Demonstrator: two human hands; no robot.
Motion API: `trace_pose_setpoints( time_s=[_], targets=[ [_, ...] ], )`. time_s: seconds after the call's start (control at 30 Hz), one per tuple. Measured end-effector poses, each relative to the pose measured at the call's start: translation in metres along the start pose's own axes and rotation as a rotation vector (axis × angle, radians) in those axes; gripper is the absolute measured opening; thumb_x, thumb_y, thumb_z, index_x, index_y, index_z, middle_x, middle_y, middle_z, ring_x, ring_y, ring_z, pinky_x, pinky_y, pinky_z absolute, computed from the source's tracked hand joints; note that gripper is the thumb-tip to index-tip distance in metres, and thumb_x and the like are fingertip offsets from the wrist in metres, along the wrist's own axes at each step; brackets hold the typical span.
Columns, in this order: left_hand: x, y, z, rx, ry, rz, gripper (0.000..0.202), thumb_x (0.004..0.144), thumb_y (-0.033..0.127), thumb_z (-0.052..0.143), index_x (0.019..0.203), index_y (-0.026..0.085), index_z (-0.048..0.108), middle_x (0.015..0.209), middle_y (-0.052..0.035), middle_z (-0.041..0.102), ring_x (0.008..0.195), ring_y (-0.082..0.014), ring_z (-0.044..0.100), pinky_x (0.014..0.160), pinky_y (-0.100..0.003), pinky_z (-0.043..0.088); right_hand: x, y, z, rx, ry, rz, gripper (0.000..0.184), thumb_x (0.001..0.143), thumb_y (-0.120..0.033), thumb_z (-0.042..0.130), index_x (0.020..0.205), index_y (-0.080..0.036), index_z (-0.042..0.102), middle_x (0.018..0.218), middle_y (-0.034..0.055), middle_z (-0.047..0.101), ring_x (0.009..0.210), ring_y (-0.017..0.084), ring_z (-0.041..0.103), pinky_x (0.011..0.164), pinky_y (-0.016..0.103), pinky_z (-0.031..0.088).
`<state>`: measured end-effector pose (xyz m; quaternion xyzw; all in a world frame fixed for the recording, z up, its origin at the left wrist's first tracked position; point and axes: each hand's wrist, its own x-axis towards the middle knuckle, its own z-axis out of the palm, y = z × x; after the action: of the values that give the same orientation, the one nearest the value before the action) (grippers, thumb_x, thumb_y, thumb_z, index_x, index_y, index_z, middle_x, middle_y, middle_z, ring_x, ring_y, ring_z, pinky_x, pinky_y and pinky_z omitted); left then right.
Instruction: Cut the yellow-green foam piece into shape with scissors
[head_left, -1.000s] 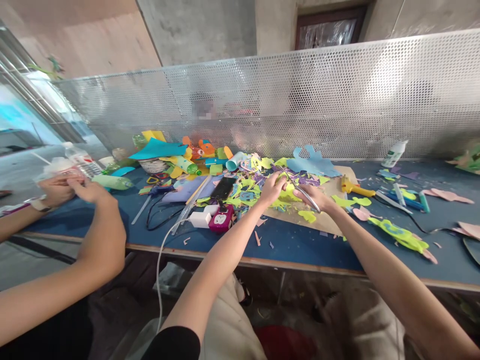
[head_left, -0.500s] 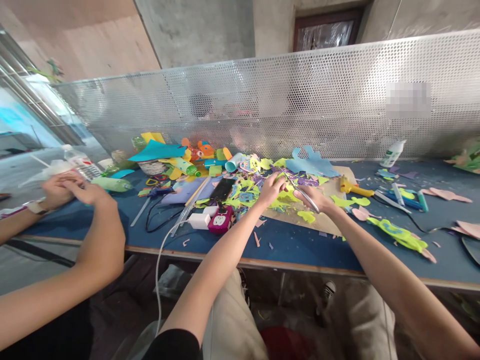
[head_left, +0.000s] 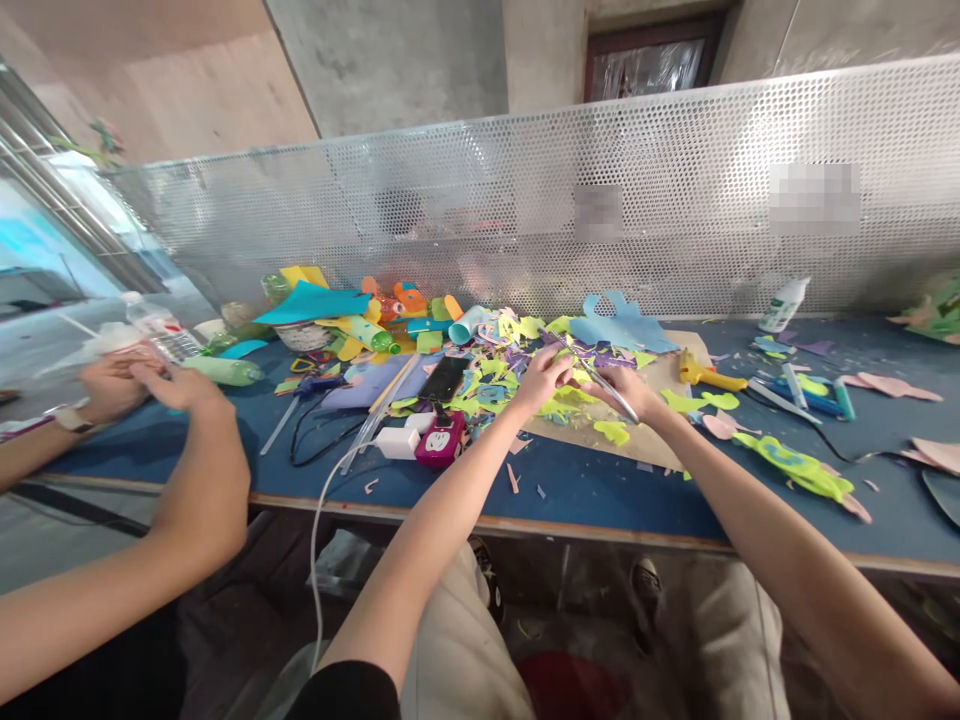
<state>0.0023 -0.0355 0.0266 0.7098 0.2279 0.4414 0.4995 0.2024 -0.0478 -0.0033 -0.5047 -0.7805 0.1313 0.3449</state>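
Observation:
My right hand [head_left: 626, 390] is closed around a long, thin silver tool [head_left: 616, 395], which slants from upper left to lower right. Its tip lies close to my left hand, and its exact kind is hard to make out. My left hand [head_left: 547, 375] has its fingers pinched together on what looks like a small yellow-green piece [head_left: 561, 357], mostly hidden by the fingers. Both hands are over a heap of yellow-green, purple and blue scraps [head_left: 495, 375]. Under part of the heap lies a brown sheet [head_left: 645, 440].
A yellow glue gun [head_left: 709, 375] lies to the right, near a white glue bottle [head_left: 784, 305]. A black phone [head_left: 444, 379] and a magenta power cube [head_left: 441, 441] with a cable stand left. A co-worker's hands [head_left: 154, 380] are far left. A perforated metal panel [head_left: 525, 200] backs the table.
My hands stay in nearly the same place. The silver tool and the fingers of both hands have shifted slightly. The co-worker's hands have moved a little.

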Motion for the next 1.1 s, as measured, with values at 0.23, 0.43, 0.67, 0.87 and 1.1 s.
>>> trace_pose_setpoints(
  time_s=[0.23, 0.43, 0.67, 0.87, 1.1],
  targets=[
    [0.003, -0.004, -0.001, -0.028, 0.005, 0.068, 0.034, 0.095, 0.050, 0.053, 0.080, 0.021, 0.046, 0.062, 0.0048, 0.035, 0.056, -0.0101, 0.039, 0.070, -0.030, 0.050, 0.003, 0.001, -0.001, 0.043, 0.121, 0.083, 0.051, 0.080, -0.065, 0.056, 0.059, -0.023, 0.036, 0.053, -0.0049, 0.032, 0.053, 0.012, 0.031, 0.051, 0.029, 0.021],
    [0.005, -0.008, -0.002, 0.041, 0.110, 0.042, 0.039, 0.096, 0.056, 0.046, 0.079, 0.021, 0.046, 0.063, 0.0039, 0.033, 0.059, -0.0115, 0.043, 0.070, -0.030, 0.052, -0.001, 0.006, -0.006, 0.140, -0.061, 0.061, 0.047, 0.084, -0.069, 0.044, 0.075, -0.023, 0.046, 0.063, -0.0022, 0.046, 0.059, 0.016, 0.044, 0.055, 0.029, 0.033],
    [0.004, -0.012, -0.004, 0.206, 0.086, 0.096, 0.041, 0.097, 0.056, 0.045, 0.076, 0.021, 0.046, 0.062, 0.0029, 0.039, 0.060, -0.0124, 0.049, 0.067, -0.029, 0.050, -0.002, 0.013, -0.004, 0.210, -0.215, 0.002, 0.049, 0.087, -0.069, 0.043, 0.079, -0.022, 0.053, 0.068, -0.0006, 0.054, 0.062, 0.018, 0.051, 0.058, 0.031, 0.042],
    [0.005, -0.017, -0.004, 0.227, 0.058, 0.100, 0.040, 0.097, 0.056, 0.045, 0.077, 0.020, 0.046, 0.060, 0.0043, 0.037, 0.057, -0.0118, 0.050, 0.066, -0.029, 0.052, -0.004, 0.008, -0.002, 0.247, -0.218, 0.042, 0.049, 0.087, -0.069, 0.045, 0.078, -0.022, 0.053, 0.064, -0.0006, 0.053, 0.058, 0.017, 0.052, 0.054, 0.030, 0.043],
    [0.006, -0.017, -0.007, 0.225, 0.040, 0.101, 0.041, 0.096, 0.056, 0.046, 0.077, 0.020, 0.043, 0.060, 0.0035, 0.038, 0.056, -0.0121, 0.050, 0.064, -0.030, 0.053, -0.004, 0.003, 0.000, 0.251, -0.176, 0.050, 0.052, 0.085, -0.072, 0.043, 0.068, -0.023, 0.044, 0.053, -0.0029, 0.046, 0.048, 0.014, 0.045, 0.046, 0.028, 0.037]
  ],
)
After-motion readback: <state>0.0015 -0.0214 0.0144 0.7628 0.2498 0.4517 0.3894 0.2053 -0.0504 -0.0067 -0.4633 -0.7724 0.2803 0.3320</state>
